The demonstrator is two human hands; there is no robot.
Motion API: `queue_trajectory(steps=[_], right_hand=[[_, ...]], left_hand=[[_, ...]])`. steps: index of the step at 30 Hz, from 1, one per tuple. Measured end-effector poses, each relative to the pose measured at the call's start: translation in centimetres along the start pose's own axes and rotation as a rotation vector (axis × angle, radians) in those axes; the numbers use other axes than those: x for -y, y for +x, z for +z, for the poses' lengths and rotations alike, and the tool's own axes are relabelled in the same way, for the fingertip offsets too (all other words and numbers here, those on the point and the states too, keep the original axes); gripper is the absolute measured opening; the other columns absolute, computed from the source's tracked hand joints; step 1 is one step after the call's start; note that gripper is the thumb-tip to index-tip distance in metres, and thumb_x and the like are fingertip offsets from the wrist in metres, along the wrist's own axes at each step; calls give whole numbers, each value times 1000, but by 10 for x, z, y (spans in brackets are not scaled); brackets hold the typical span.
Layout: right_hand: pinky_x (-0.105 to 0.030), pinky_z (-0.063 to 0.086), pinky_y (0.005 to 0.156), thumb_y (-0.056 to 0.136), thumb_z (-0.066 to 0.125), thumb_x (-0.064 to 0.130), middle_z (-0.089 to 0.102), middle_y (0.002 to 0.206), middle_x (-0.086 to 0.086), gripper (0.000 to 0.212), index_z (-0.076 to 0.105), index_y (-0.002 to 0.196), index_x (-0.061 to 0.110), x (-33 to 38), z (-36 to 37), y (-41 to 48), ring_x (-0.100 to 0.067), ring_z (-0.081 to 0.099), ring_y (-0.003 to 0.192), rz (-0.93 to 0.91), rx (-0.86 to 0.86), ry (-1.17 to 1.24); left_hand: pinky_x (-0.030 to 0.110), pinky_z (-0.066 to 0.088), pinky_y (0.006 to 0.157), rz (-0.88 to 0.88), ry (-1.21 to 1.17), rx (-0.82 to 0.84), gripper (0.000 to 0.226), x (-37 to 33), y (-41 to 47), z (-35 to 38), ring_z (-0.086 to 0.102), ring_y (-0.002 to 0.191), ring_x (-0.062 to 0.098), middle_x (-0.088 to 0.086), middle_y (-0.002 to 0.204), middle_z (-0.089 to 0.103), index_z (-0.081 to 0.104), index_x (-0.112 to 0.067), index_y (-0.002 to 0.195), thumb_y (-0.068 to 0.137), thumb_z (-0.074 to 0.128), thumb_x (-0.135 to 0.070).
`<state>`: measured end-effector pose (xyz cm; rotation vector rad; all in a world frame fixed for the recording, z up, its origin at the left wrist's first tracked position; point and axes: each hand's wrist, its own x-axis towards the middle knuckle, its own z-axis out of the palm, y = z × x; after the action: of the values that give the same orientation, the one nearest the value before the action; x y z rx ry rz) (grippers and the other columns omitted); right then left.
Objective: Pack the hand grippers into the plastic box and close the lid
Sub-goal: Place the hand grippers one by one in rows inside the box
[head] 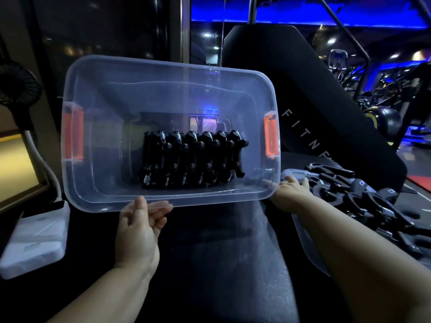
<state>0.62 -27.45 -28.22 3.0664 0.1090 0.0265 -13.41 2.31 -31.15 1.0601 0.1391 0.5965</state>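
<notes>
The clear plastic box [93, 94] with orange side latches is tilted so its open top faces me. A row of several black hand grippers [191, 159] with steel springs lies on its bottom. My left hand [140, 227] holds the near rim, thumb at the edge and fingers curled below it. Against the box's near right corner rests my right hand [290, 194], fingers fairly straight, thumb hidden behind the rim. To the right, a heap of loose hand grippers [363, 199] lies on the clear lid [307, 248].
Everything sits on a black padded gym bench, its upright backrest [291, 89] behind the box. A white flat case [35, 241] lies at the left beside a white cable. A black fan [16, 82] stands far left. Gym machines fill the far right.
</notes>
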Motion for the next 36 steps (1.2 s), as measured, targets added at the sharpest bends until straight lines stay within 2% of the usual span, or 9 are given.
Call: queue_trajectory(steps=[5,11,13,16,19,22,24,27,36], right_hand=[[-62,-14,108,89,18,60,48,141,5,46,25,134,60,-1,1,1,-18,8,144,19,-30,89],[-62,-19,107,93,22,52,38,150,11,47,26,141,52,-2,-2,-12,-18,-1,148,-17,-9,-27],[-62,-15,109,97,27,47,39,150,9,47,26,144,42,0,-4,-21,-15,-1,148,-36,-7,-83],[-62,-5,113,98,32,45,40,149,3,49,26,145,35,3,-5,-40,-14,5,147,-73,-21,-138],[-58,-2,115,97,35,46,38,150,-3,47,29,143,39,2,-4,-57,-17,14,146,-73,-10,-95],[-49,7,117,96,36,47,25,156,-11,46,29,142,45,0,-3,-77,-22,21,145,-63,-20,-17],[-41,24,112,96,37,48,24,156,-13,43,33,139,46,-1,-2,-90,-26,28,141,-58,-33,56],[-36,42,93,91,44,53,43,141,-10,35,42,125,46,-1,4,-107,-28,46,127,-81,-66,137],[-29,41,76,81,49,70,52,113,2,43,47,111,39,7,13,-154,-23,56,108,-116,-154,159]], left_hand=[[29,45,74,0,3,-4,37,0,0,2,70,71,9,-1,70,72,49,-5,118,101,36,-35],[27,46,72,-11,4,-20,31,-4,-3,5,69,70,9,-2,68,72,50,-8,108,101,36,-34],[28,47,73,-15,-6,-34,21,-6,-5,7,69,70,10,-2,68,72,50,-19,96,101,36,-33],[27,48,73,-26,-9,-49,19,-9,-7,7,69,70,10,-2,68,71,49,-19,98,101,36,-33],[26,47,72,-34,-4,-48,25,-8,-7,8,69,67,8,-2,67,71,47,-13,110,102,35,-33],[25,47,70,-37,0,-46,21,-9,-8,8,68,65,7,-3,66,71,47,-15,103,102,35,-32],[25,47,70,-35,-1,-50,19,-12,-9,10,68,66,8,-4,66,71,48,-21,93,102,35,-31],[25,47,69,-34,11,-62,21,-15,-12,10,67,69,11,-1,73,71,48,-24,87,102,35,-31],[23,47,66,-61,8,-63,19,-12,-13,6,67,61,7,2,78,70,48,-22,91,102,37,-33]])
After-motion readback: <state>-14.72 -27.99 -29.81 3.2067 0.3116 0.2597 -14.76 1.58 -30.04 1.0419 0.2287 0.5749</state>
